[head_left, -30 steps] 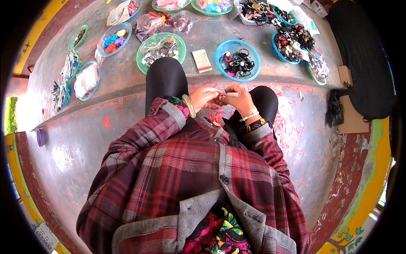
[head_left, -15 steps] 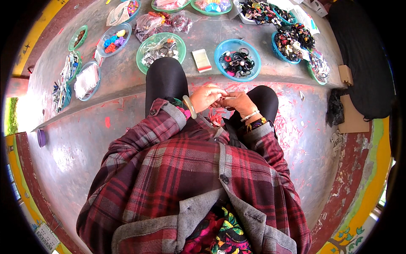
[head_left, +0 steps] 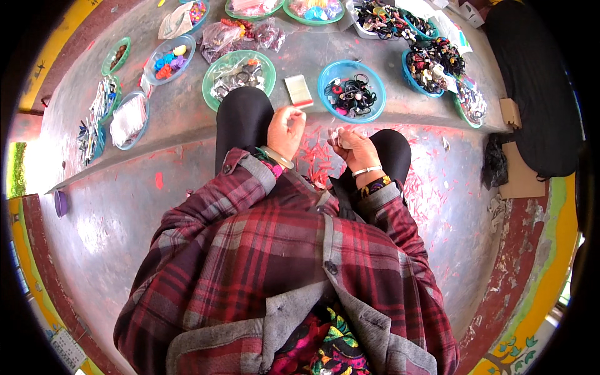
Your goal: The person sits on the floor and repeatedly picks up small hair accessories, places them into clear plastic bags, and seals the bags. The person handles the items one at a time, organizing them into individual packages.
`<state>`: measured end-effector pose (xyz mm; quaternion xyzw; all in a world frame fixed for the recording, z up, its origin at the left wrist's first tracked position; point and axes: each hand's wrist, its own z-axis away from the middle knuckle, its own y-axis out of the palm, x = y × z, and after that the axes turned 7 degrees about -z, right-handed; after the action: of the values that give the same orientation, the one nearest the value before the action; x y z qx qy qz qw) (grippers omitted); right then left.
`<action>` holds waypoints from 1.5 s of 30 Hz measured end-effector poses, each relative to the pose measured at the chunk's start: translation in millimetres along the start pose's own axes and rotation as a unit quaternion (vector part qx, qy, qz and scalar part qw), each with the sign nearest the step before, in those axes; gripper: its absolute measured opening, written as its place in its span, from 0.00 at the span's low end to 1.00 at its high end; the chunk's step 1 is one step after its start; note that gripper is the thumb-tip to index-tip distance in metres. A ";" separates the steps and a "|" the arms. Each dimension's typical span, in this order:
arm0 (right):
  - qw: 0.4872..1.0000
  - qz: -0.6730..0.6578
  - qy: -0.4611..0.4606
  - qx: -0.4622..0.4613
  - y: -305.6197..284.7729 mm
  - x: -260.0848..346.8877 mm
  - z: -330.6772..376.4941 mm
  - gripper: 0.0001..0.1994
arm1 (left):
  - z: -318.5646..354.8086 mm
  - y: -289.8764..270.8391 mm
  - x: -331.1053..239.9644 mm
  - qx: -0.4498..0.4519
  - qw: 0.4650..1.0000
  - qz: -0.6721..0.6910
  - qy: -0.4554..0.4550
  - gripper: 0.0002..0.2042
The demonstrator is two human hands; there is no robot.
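Observation:
My right hand (head_left: 356, 152) is closed around a small, whitish, crumpled-looking piece (head_left: 338, 137) in front of my right knee. Its exact kind is too small to make out. Beside my left knee, my left hand (head_left: 286, 132) is raised with its fingers curled in and the thumb near the fingertips; whatever they may pinch does not show. Just beyond it on the raised ledge lies a pale flat box (head_left: 298, 89) with a red edge. A blue basket (head_left: 321, 94) of black hair ties sits past my right hand, and a green basket (head_left: 209, 87) with bagged items stands beyond my left knee.
Red scraps (head_left: 317, 164) are strewn over the floor between and beside my knees. More baskets line the ledge, including a blue one (head_left: 149, 69) with colourful pieces and another blue one (head_left: 407, 78) heaped with hair ties. A black bag (head_left: 495, 164) lies at the right.
My hands were together and have come apart. The left has moved up and left toward the pale box; the right has turned, showing the whitish piece in its fingers.

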<state>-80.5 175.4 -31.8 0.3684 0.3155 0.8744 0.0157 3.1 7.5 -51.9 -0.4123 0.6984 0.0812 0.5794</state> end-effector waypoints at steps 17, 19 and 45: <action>0.997 -0.042 0.033 -0.047 13.2 -23.6 -5.3 0.05 | 6.0 4.4 -3.6 0.253 0.826 0.368 -0.342 0.10; 0.998 -0.059 0.019 0.005 9.5 -28.1 -10.3 0.05 | 7.6 6.8 -0.9 0.232 0.828 0.386 -0.334 0.09; 0.999 0.019 0.015 0.032 15.5 -20.2 -3.0 0.04 | 4.5 2.5 -8.6 0.213 0.832 0.375 -0.349 0.13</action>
<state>-64.6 156.1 -37.4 0.3614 0.3367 0.8693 -0.0172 4.6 15.9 -46.7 0.0713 0.5505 0.2801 0.7832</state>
